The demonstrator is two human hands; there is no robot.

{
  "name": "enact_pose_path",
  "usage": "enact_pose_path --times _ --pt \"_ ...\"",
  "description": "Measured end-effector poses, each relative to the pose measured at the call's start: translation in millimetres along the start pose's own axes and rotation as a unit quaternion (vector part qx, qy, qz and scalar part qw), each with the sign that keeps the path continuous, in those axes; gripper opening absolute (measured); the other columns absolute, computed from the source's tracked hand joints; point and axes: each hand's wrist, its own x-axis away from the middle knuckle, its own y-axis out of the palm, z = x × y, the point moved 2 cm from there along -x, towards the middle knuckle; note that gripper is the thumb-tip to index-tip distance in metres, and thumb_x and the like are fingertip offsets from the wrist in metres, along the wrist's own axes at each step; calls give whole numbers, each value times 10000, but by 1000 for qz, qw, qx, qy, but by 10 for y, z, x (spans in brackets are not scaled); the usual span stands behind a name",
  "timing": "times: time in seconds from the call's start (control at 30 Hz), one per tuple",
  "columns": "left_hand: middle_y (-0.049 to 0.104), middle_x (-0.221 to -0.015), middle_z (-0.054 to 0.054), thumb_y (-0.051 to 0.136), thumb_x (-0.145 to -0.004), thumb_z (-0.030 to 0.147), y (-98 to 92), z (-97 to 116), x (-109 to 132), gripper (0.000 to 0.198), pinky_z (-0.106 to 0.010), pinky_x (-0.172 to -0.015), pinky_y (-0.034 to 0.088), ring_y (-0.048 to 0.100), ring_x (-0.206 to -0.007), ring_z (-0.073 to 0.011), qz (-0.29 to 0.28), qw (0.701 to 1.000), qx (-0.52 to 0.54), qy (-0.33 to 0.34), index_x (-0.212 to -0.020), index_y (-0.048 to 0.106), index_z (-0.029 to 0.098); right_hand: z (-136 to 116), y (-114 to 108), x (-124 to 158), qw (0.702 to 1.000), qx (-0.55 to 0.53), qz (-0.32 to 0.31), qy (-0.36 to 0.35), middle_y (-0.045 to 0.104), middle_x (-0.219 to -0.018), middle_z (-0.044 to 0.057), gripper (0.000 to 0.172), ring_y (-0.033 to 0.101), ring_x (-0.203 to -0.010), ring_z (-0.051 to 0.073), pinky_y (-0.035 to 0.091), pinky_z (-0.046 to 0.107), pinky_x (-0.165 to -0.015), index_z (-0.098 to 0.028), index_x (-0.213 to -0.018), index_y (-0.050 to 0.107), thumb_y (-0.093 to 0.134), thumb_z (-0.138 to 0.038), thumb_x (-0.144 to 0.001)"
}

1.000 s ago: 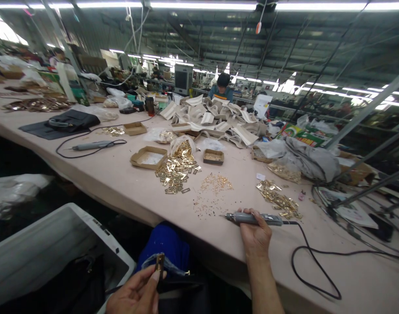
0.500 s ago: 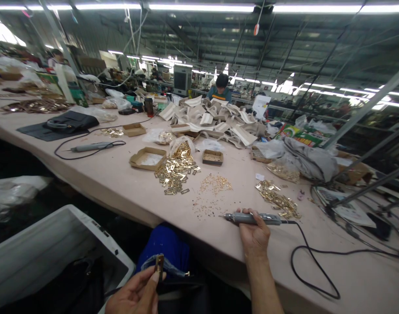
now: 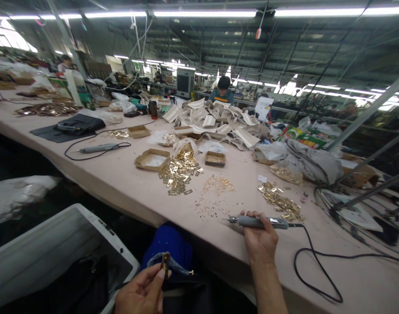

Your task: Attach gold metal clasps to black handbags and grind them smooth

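Note:
My right hand (image 3: 260, 240) is wrapped round a grey corded electric screwdriver (image 3: 258, 222), held level over the pink worktable (image 3: 127, 179) with its tip pointing left. Below the table edge, my left hand (image 3: 143, 294) pinches a small brass metal clasp (image 3: 165, 261) upright between thumb and fingers, above a dark bag on my lap. On the table in front of the tool lie scattered tiny gold screws (image 3: 215, 192). A heap of gold plates (image 3: 178, 168) lies further left and another heap of gold plates (image 3: 281, 201) to the right.
A black cable (image 3: 317, 270) loops right from the tool. Small cardboard trays (image 3: 152, 159), a second screwdriver (image 3: 97, 148), a black bag (image 3: 76, 124) and cream bag parts (image 3: 212, 120) lie further back. A white bin (image 3: 55, 253) stands at my left. A person sits at the far side.
The view shifted slightly, so everything sits a little lower and to the right. Both hands keep their hold and pose.

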Motion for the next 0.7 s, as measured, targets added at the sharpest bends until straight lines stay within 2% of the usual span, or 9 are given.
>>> enact_pose_path --times 0.2,0.33,0.53,0.7 --pt "673 -501 -37 863 -619 607 92 38 56 548 -220 -292 327 436 -287 -112 -44 999 -26 -7 -859 809 118 -180 477 438 999 21 -33 -4 567 -817 -36 172 573 -800 131 524 465 -967 -180 -784 601 763 -230 -815" --pt "750 -618 -85 822 -685 543 170 85 133 445 -223 -294 340 488 -301 -123 -89 995 -32 -5 -839 813 126 -168 693 741 998 38 -44 12 542 -804 -33 168 560 -785 126 515 456 -970 -166 -773 605 750 -230 -826" --pt "667 -481 -33 746 -766 403 271 143 251 259 -227 -370 421 591 -388 -171 -116 990 -74 26 -781 808 152 44 814 1117 993 67 -33 91 530 -785 -31 177 552 -783 130 521 455 -956 -170 -755 603 756 -233 -817" --pt "676 -495 -28 727 -776 361 273 127 297 216 -233 -419 449 616 -427 -175 -117 989 -83 38 -779 802 159 220 791 1236 988 55 -8 145 530 -778 -31 175 549 -762 130 546 456 -933 -172 -752 597 758 -215 -807"
